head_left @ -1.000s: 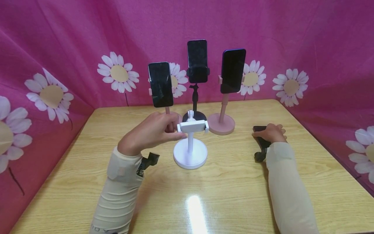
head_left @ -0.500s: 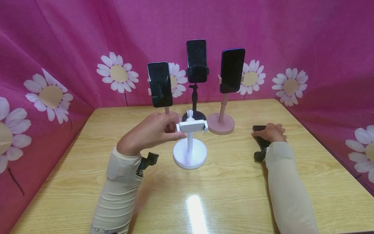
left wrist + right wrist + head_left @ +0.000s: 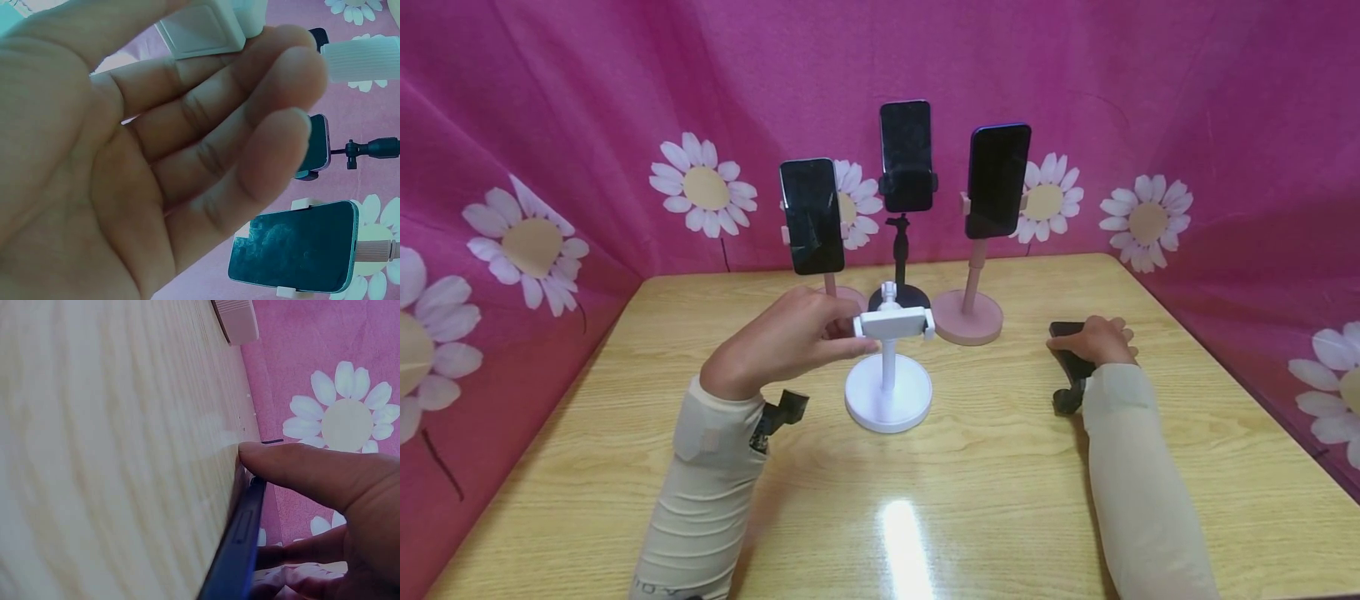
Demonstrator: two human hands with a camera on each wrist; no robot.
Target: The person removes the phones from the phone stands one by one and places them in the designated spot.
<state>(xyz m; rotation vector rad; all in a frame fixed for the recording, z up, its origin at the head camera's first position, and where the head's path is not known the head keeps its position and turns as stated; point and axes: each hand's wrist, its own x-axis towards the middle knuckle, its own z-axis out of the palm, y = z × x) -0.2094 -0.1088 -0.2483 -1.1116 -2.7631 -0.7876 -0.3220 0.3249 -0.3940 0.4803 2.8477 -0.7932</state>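
A white phone stand point(image 3: 887, 408) stands upright on its round base at mid-table, its clamp point(image 3: 893, 324) turned sideways and holding no phone. My left hand point(image 3: 797, 337) pinches the clamp's left end between thumb and fingers; the left wrist view shows the white clamp end point(image 3: 203, 31) beside the index finger. At the table's right, my right hand point(image 3: 1097, 340) grips a dark phone point(image 3: 1077, 367) lying near the tabletop. The right wrist view shows the phone's blue side edge point(image 3: 240, 540), with the thumb at its near corner and fingers behind it.
Behind the white stand are a pink stand with a phone point(image 3: 813, 218), a black stand with a phone point(image 3: 907, 154) and another pink stand point(image 3: 967, 321) with a blue-edged phone point(image 3: 997, 182). A pink flowered cloth point(image 3: 760, 75) surrounds the wooden table point(image 3: 985, 483).
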